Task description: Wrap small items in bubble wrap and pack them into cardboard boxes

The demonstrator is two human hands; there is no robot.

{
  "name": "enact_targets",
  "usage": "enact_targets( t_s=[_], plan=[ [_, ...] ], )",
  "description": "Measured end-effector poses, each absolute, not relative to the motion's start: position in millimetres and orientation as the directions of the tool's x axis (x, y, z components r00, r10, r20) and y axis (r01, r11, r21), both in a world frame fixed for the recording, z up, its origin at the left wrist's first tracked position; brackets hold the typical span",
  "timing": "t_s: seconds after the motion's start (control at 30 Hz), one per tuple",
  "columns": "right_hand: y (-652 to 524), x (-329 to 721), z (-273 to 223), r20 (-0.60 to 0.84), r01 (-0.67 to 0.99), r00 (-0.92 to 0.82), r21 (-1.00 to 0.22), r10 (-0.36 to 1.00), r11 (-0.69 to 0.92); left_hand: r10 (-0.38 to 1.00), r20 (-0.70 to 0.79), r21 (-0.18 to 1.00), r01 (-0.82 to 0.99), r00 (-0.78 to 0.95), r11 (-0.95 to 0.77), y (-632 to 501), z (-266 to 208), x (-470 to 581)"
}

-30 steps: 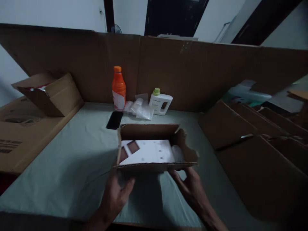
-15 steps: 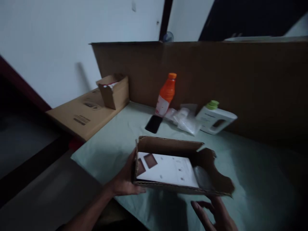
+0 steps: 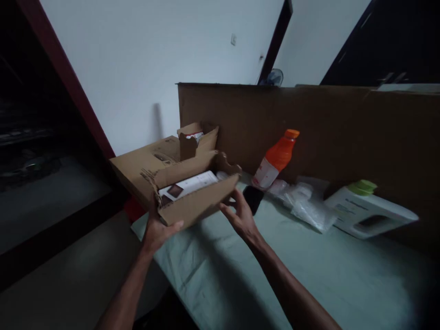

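An open cardboard box (image 3: 199,201) is held up off the table between my two hands. Inside it lies a white carton (image 3: 192,183) with brown squares printed at one end, and beside that sits something clear or pale that I cannot make out. My left hand (image 3: 158,231) grips the near left end of the box, thumb along its front wall. At the box's right end, my right hand (image 3: 240,215) supports the lower corner, its fingers partly hidden beneath. Behind the box, a smaller cardboard box (image 3: 206,142) stands on a large flat carton (image 3: 137,162).
An orange bottle (image 3: 278,153) stands by a black phone-like slab (image 3: 253,198) and clear plastic packaging (image 3: 309,206). A white jug with a green cap (image 3: 371,211) is at the right. A tall cardboard panel (image 3: 330,123) runs along the back of the green-covered table (image 3: 295,266).
The box has moved left and away from me, toward the large flat carton. My right hand, earlier loose below the box, now touches its right end. The view has turned left.
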State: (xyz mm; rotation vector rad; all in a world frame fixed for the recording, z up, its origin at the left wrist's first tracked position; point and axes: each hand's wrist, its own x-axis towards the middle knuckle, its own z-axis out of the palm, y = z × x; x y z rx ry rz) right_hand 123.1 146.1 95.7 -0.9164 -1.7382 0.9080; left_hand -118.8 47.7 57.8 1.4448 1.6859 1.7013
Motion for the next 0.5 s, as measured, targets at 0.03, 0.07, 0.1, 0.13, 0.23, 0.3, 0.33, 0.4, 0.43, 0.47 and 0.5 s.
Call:
enact_targets(
  t_s=[0.03, 0.07, 0.1, 0.13, 0.23, 0.3, 0.33, 0.4, 0.43, 0.47, 0.5],
  plan=[
    [166, 97, 99, 0.408, 0.136, -0.316, -0.874, 0.856, 0.467, 0.762, 0.418, 0.891, 0.387, -0.495, -0.237, 57, 60, -133],
    [185, 71, 101, 0.425, 0.101, -0.339, -0.870, 0.839, 0.482, 0.720, 0.436, 0.888, 0.389, -0.540, -0.247, 67, 62, -147],
    [202, 47, 102, 0.437, 0.077, -0.363, -0.866, 0.823, 0.494, 0.685, 0.453, 0.883, 0.395, -0.570, -0.255, 76, 64, -159],
    [217, 25, 102, 0.442, 0.066, -0.383, -0.863, 0.811, 0.502, 0.657, 0.459, 0.881, 0.399, -0.598, -0.253, 86, 65, -170],
    [253, -20, 92, 0.431, 0.079, -0.423, -0.859, 0.797, 0.506, 0.609, 0.422, 0.894, 0.418, -0.672, -0.159, 113, 64, -194],
    [268, -31, 77, 0.408, 0.102, -0.434, -0.864, 0.803, 0.494, 0.603, 0.392, 0.897, 0.435, -0.694, -0.083, 128, 61, -202],
    [273, -32, 68, 0.395, 0.115, -0.439, -0.866, 0.807, 0.487, 0.604, 0.386, 0.894, 0.444, -0.697, -0.059, 136, 60, -204],
    [278, -26, 47, 0.370, 0.141, -0.450, -0.869, 0.813, 0.474, 0.609, 0.390, 0.885, 0.463, -0.691, -0.041, 149, 57, -205],
    [278, -20, 37, 0.358, 0.154, -0.455, -0.870, 0.815, 0.468, 0.611, 0.394, 0.879, 0.475, -0.687, -0.034, 156, 56, -205],
    [277, -14, 26, 0.346, 0.167, -0.459, -0.871, 0.818, 0.462, 0.610, 0.397, 0.875, 0.484, -0.685, -0.026, 162, 56, -205],
    [274, -7, 16, 0.334, 0.180, -0.462, -0.872, 0.822, 0.456, 0.611, 0.400, 0.870, 0.493, -0.683, -0.018, 169, 55, -205]
  ],
)
